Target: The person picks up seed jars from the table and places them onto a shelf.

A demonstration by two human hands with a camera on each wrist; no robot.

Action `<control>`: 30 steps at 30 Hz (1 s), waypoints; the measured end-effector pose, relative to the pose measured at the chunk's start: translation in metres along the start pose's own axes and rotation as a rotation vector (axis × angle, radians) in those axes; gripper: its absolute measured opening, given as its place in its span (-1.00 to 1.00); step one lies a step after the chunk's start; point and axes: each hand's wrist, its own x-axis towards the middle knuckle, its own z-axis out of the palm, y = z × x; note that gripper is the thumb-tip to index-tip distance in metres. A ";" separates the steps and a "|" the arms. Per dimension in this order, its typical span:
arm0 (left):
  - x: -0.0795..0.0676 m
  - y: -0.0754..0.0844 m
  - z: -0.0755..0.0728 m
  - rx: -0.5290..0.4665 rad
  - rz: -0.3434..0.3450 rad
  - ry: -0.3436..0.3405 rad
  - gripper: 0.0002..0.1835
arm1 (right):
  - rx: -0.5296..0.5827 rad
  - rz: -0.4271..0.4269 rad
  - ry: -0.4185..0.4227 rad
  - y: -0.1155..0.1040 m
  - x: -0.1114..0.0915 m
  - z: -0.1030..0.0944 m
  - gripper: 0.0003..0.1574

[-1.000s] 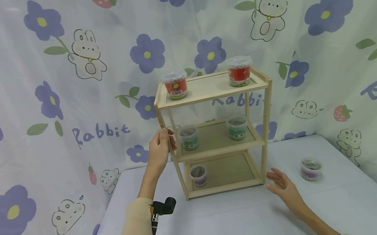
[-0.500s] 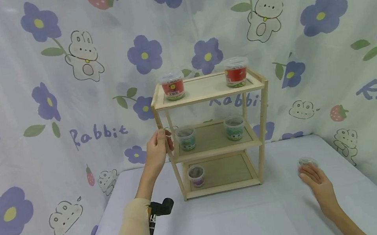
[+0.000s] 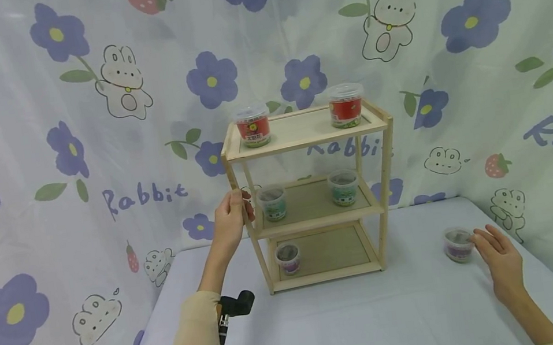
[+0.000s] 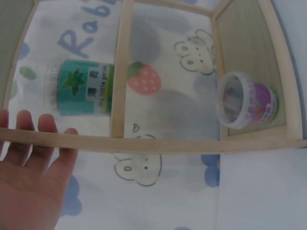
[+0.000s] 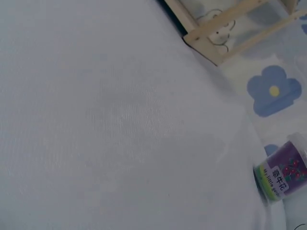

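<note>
My left hand [image 3: 229, 218] holds the left front post of a small three-tier wooden shelf [image 3: 315, 224], fingers wrapped round the wood in the left wrist view. Right of the shelf, a clear plastic cup with a purple label [image 3: 458, 245] stands on the white cloth. Beside it is my right hand [image 3: 500, 261], fingers loosely bent, fingertips right at the cup's right rim. The right wrist view shows that purple cup [image 5: 283, 175] at its edge but no hand. Another purple-labelled cup [image 4: 259, 103] sits on the bottom tier at left.
Two lidded red-labelled cups, one left [image 3: 253, 126] and one right [image 3: 346, 106], stand on the top tier. Green-labelled cups, left [image 3: 273, 203] and right [image 3: 344, 188], occupy the middle tier. A patterned curtain [image 3: 172, 134] hangs behind the cloth-covered table [image 3: 370, 323].
My right hand has gone from the shelf's lower right corner, across the purple cup, to its right side. The cup sits slightly further right. My left hand stays on the post.
</note>
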 end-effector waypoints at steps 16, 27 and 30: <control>-0.002 0.004 0.004 0.013 -0.012 0.029 -0.51 | -0.222 0.116 0.248 0.003 0.018 -0.013 -0.16; -0.002 0.006 0.003 -0.003 0.000 0.024 -0.55 | -0.262 0.081 0.206 0.011 0.023 -0.017 -0.11; -0.002 0.005 0.002 -0.006 -0.007 0.018 -0.55 | -0.313 0.105 0.174 0.014 0.025 -0.017 -0.08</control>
